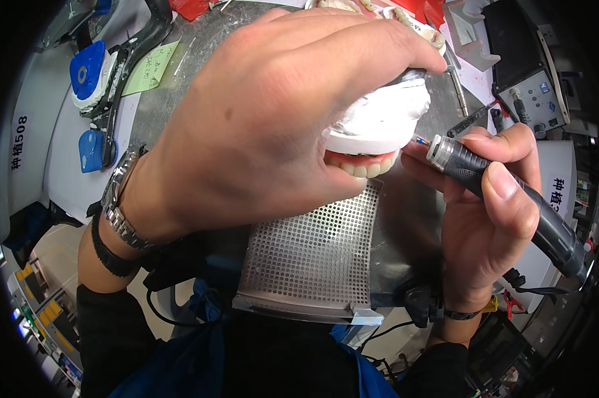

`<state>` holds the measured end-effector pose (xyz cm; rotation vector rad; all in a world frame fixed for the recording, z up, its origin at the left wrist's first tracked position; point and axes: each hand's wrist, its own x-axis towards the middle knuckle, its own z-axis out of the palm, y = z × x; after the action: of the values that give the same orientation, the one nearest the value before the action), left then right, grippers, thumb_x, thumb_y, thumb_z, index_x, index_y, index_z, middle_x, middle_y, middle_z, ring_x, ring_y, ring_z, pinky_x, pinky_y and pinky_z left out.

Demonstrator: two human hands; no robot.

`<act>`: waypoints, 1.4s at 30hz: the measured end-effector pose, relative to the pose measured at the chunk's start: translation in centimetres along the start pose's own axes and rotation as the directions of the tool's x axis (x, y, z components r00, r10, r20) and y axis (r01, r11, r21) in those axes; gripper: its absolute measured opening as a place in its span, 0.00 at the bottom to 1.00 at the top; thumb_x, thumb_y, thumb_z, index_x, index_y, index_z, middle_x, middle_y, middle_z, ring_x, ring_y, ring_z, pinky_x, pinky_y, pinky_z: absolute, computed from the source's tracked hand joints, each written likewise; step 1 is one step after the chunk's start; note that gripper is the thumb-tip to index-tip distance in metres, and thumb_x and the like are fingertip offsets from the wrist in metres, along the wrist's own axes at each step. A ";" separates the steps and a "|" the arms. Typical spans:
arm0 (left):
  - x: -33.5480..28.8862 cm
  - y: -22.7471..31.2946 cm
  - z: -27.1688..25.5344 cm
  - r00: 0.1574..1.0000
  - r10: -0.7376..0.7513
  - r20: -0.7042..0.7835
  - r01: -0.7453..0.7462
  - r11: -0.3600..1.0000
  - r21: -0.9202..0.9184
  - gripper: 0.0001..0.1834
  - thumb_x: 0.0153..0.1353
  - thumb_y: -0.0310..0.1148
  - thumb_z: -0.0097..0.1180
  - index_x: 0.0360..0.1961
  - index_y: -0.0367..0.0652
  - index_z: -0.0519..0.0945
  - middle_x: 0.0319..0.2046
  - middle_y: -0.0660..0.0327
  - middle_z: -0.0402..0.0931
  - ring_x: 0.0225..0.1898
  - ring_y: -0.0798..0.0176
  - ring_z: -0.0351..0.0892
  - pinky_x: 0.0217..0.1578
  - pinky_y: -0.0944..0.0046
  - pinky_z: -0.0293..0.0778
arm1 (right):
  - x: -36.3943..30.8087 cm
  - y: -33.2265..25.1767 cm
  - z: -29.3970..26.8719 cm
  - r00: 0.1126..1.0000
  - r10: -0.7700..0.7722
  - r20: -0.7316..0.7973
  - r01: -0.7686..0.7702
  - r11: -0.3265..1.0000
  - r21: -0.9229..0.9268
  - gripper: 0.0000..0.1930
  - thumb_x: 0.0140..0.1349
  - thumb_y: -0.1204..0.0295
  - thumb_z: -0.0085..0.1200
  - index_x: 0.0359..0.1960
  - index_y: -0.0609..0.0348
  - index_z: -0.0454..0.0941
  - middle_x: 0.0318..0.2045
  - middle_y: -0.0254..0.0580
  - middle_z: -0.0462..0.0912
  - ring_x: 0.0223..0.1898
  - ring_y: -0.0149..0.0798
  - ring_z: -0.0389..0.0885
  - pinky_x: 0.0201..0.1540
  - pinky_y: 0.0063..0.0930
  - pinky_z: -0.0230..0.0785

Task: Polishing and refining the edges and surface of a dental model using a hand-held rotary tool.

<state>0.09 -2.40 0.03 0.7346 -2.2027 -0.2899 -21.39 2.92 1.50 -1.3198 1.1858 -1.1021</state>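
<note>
My left hand is closed around a white plaster dental model, thumb below and fingers over its top. Pink gum and a row of cream-coloured teeth show at the model's lower side. My right hand grips a black dental handpiece like a pen, its thumb and index finger on the barrel. The handpiece's thin bur points left, close beside the model; whether it touches cannot be made out. My left palm hides the model's left part.
A perforated metal grille lies below the hands. At the left stands a dental articulator with a blue plate, near a green note. More dental models sit at the back. A control box stands at the right.
</note>
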 end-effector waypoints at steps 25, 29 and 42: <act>-0.1 0.1 0.0 1.000 -0.017 0.010 0.017 1.000 -0.019 0.31 0.38 0.21 0.72 0.50 0.39 0.79 0.45 0.56 0.82 0.45 0.57 0.83 0.46 0.64 0.79 | 0.0 -0.1 0.0 1.000 0.000 0.011 0.000 1.000 0.008 0.16 0.60 0.65 0.49 0.40 0.68 0.68 0.35 0.53 0.78 0.41 0.54 0.85 0.50 0.53 0.80; -0.1 0.0 0.0 1.000 -0.007 0.014 0.007 1.000 -0.008 0.31 0.39 0.21 0.72 0.49 0.38 0.79 0.45 0.56 0.82 0.45 0.57 0.83 0.46 0.64 0.79 | 0.0 0.0 0.0 1.000 0.017 0.004 -0.017 1.000 -0.025 0.16 0.60 0.65 0.48 0.40 0.68 0.68 0.35 0.52 0.77 0.41 0.54 0.85 0.50 0.52 0.80; 0.0 -0.3 -0.1 0.999 0.043 0.030 -0.044 0.999 0.024 0.32 0.37 0.21 0.71 0.49 0.37 0.79 0.45 0.55 0.82 0.46 0.56 0.83 0.47 0.63 0.79 | 0.0 0.2 -0.2 1.000 -0.020 0.017 0.020 0.999 -0.030 0.15 0.58 0.65 0.49 0.40 0.67 0.68 0.33 0.50 0.77 0.39 0.51 0.85 0.48 0.52 0.81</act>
<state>0.27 -2.63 -0.06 0.6990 -2.2509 -0.2538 -21.57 2.91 1.28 -1.3644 1.1834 -1.0887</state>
